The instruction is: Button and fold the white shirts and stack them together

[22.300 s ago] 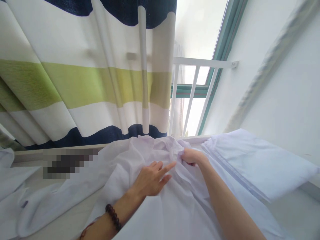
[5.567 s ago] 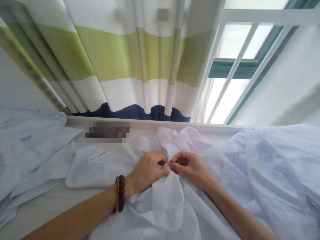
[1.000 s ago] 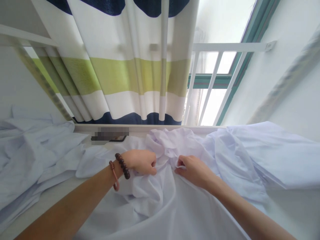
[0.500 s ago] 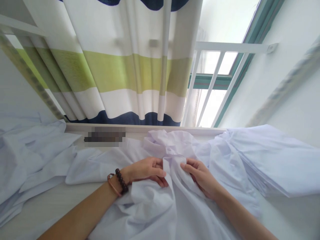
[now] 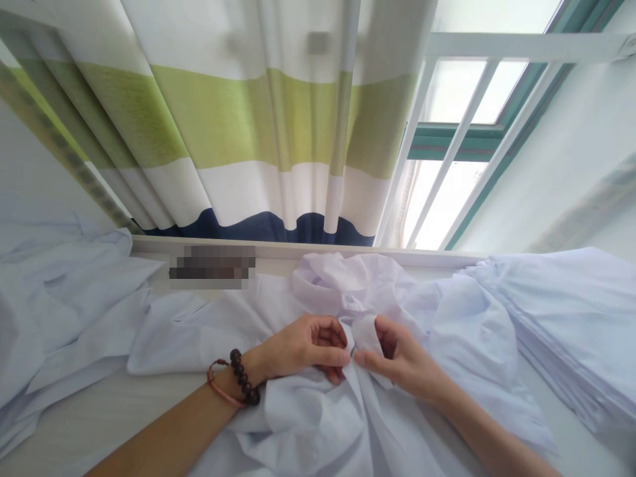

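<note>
A white shirt (image 5: 308, 424) lies spread and rumpled in front of me, its collar (image 5: 322, 281) towards the far edge. My left hand (image 5: 315, 344), with a dark bead bracelet (image 5: 242, 377) and a thin band at the wrist, pinches one front edge of the shirt just below the collar. Thumb and fingers of my right hand (image 5: 397, 354) grip the opposite front edge. The two thumbs nearly meet at the front opening. Whether a button lies between the fingertips is too small to tell.
Crumpled white garments (image 5: 59, 311) lie at the left. A stack of folded white cloth (image 5: 581, 318) is at the right. A pixelated dark item (image 5: 213, 266) rests by the far ledge. Behind hang a striped curtain (image 5: 223, 119) and a white railing (image 5: 497, 48) before a window.
My hands have come closer together, drawing the two front edges of the shirt towards each other. The right hand now folds its edge up. The view has tilted down slightly.
</note>
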`<state>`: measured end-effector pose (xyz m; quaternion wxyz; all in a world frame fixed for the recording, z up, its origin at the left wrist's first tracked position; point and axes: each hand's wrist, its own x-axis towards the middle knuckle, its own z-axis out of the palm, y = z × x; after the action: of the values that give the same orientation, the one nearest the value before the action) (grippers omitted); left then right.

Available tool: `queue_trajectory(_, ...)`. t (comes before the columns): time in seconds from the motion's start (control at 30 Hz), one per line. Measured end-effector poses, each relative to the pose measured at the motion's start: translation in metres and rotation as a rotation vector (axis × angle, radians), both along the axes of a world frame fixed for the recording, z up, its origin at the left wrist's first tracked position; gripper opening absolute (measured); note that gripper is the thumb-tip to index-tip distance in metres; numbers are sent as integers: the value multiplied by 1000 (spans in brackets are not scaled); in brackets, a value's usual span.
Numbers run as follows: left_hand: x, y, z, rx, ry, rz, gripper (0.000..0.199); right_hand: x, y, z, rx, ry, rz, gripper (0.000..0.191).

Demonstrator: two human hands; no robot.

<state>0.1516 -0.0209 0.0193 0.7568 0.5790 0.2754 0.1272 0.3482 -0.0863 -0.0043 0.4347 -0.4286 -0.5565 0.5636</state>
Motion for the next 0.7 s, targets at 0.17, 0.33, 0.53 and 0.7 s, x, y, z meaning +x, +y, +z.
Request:
queue_trajectory(0.17,-2,3,1,11,9,-16,30,-1,-3,3,29,-73,7,28)
queue_trajectory(0.33,0,-2,1,40,18,-10,25,-6,-5,8,20,-84,29,28)
queue_trajectory(0.53,-1,-3,-1,13,-5,9,27,-9,-5,4,24,-120,16,28)
queue_trajectory(0.7,-4,0,-2,-23,-39,2,24,-7,-3,2,40,-153,11,28)
